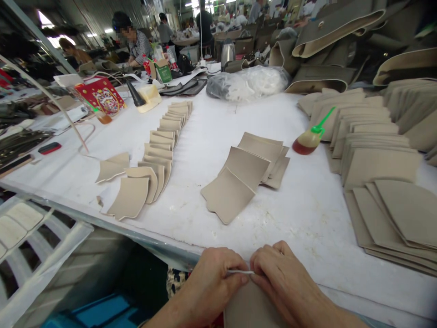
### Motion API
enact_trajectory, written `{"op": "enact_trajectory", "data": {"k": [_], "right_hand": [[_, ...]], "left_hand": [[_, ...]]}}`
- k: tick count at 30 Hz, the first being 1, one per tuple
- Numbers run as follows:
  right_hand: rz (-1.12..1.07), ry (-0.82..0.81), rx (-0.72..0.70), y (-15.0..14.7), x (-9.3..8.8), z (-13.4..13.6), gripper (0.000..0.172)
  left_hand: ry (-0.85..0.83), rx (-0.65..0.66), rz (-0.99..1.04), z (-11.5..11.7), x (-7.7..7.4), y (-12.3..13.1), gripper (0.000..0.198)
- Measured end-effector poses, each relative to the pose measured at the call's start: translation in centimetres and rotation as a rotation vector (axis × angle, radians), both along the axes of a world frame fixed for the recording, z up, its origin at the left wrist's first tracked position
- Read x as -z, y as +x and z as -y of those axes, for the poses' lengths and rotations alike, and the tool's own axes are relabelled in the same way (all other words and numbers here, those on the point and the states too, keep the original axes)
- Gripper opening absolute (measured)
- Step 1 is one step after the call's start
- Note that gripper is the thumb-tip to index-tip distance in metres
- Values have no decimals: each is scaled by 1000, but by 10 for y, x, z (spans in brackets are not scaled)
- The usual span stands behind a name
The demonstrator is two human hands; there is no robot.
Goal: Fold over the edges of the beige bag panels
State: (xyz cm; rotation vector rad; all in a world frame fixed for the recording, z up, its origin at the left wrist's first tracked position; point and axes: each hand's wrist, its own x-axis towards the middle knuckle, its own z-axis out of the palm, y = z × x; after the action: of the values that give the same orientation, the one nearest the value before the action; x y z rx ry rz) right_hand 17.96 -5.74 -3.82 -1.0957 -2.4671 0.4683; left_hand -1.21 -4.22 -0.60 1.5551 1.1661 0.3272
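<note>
At the table's front edge, my left hand (218, 278) and my right hand (282, 275) pinch the top edge of a taupe leather-like panel (254, 305). A thin white edge shows between the thumbs and fingers, which almost meet. The panel's lower part runs out of view at the bottom. Just beyond my hands lies a folded taupe panel (227, 196) with a crease across it. Several more taupe pieces (282, 168) sit partly beneath it.
A curved row of overlapping pieces (160, 155) lies left of centre. Large piles of panels (378, 168) fill the right. A bottle of amber liquid with a green spout (307, 140) stands between. Behind are a plastic-wrapped bundle (249, 84) and a red box (102, 95); a white chair (41, 246) is left.
</note>
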Motion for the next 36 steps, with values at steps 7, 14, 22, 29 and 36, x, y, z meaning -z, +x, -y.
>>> {"op": "enact_trajectory", "data": {"k": [7, 14, 22, 29, 36], "right_hand": [[-81, -297, 100, 21, -9, 3, 21], [-190, -658, 81, 34, -20, -1, 25], [-270, -790, 101, 30, -25, -2, 20], [-254, -818, 188, 47, -16, 4, 11], [-364, -763, 117, 39, -20, -2, 18]], "left_hand": [[15, 38, 53, 0, 0, 0, 18], [-8, 60, -30, -1, -2, -1, 13], [28, 197, -10, -9, -4, 14, 20], [202, 214, -46, -1, 6, 11, 24], [163, 326, -179, -6, 0, 16, 25]]}}
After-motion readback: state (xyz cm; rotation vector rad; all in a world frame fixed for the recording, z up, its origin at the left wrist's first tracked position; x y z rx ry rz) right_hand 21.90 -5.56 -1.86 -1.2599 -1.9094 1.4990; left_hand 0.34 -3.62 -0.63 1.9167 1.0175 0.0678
